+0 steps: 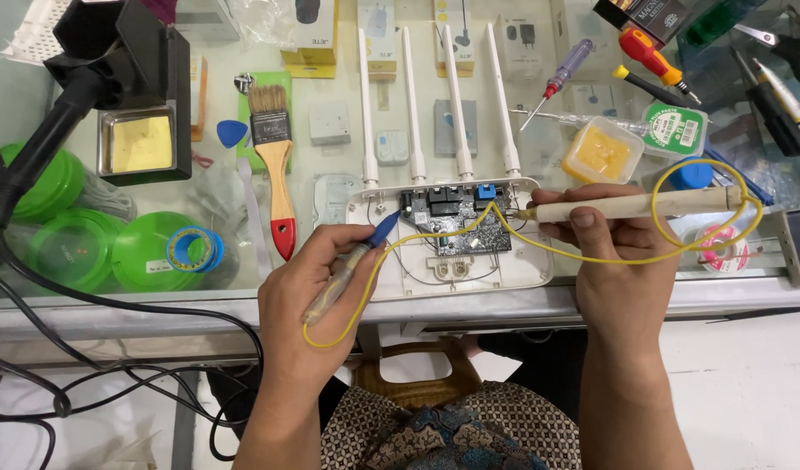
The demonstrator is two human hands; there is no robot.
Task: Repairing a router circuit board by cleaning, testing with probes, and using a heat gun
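An opened white router (pixel 391 283) with several upright white antennas lies on the glass counter, its dark circuit board (pixel 459 228) bare. My left hand (pixel 309 292) grips a clear-handled probe with a blue tip (pixel 383 230) that touches the board's left end. My right hand (pixel 609 261) holds a beige wooden-handled probe (pixel 635 205), its metal tip at the board's right edge beside a blue port. A yellow wire (pixel 705 248) runs from one probe to the other, looping on the right and crossing the board.
A paintbrush with a red-tipped handle (pixel 278 165) lies left of the router. Green round containers (pixel 78 248) and a tape roll sit far left, a black stand with a yellow sponge (pixel 141 144) above them. Screwdrivers (pixel 648 57), a yellow paste tub (pixel 602 150) and small boxes fill the back right.
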